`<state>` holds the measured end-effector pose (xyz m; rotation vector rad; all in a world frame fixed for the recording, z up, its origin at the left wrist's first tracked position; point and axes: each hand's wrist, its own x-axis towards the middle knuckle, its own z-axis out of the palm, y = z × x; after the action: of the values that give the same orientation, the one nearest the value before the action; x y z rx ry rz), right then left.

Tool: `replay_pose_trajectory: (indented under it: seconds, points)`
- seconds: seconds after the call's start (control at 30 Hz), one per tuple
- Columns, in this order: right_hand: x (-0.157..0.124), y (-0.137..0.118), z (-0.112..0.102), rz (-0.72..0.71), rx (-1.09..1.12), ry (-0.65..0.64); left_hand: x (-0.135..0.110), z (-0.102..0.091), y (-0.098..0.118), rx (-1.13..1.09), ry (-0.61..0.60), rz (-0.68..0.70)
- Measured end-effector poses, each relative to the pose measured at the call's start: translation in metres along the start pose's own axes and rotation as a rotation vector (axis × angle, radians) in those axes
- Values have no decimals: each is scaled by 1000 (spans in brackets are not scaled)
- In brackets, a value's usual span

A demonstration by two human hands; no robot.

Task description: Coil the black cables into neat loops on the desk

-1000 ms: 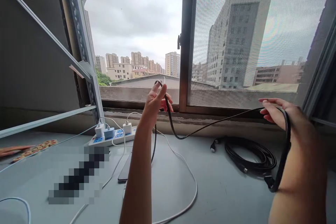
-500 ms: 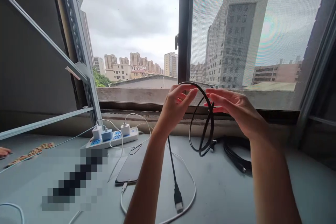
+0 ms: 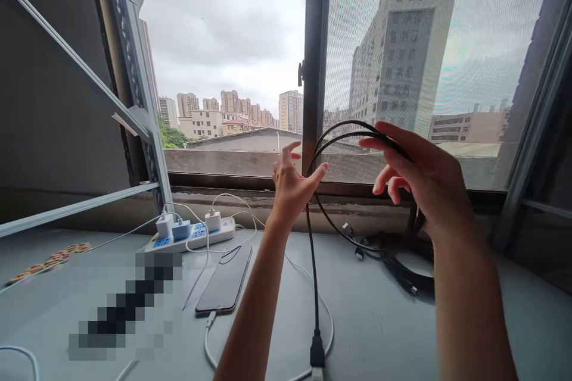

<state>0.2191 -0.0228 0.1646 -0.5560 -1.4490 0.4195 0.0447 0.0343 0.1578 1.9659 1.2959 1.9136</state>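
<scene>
A black USB cable (image 3: 342,126) curves in loops in front of the window, held by my right hand (image 3: 429,175) between thumb and fingers. My left hand (image 3: 292,184) has its fingers spread, and the cable passes by its thumb, not visibly gripped. One cable end hangs straight down to a USB plug (image 3: 317,350) low in the view. Another part sags to the right toward small plugs (image 3: 358,253) above the table. Part of the cable is hidden behind my right hand.
A coiled black cable (image 3: 393,274) lies on the table at right. A phone (image 3: 226,283) is connected to a white charging cable (image 3: 209,333). Behind it stands a power strip (image 3: 226,227) with chargers. A metal frame (image 3: 154,131) rises at left; a blurred patch covers something dark.
My right hand has moved up and right, drawing the loops wider. My left hand's fingers have spread, and the hanging plug has shifted right and lower. Another person's hand at the left edge is gone.
</scene>
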Motion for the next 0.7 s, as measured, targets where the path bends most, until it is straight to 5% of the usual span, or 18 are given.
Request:
replay_pose_trajectory:
  seconds: [0.13, 0.3, 0.5, 0.7]
  points:
    - [-2, -6, 4, -195, 58, 235, 2, -2, -5, -211, -203, -156]
    - [7, 9, 2, -333, 58, 432, 6, -4, -6, -489, -232, -236]
    - [16, 49, -9, -67, -232, 294, 4, -7, -2, -619, -260, -256]
    - [15, 56, -11, -49, -481, 207, 3, -3, 0, -559, -148, -184]
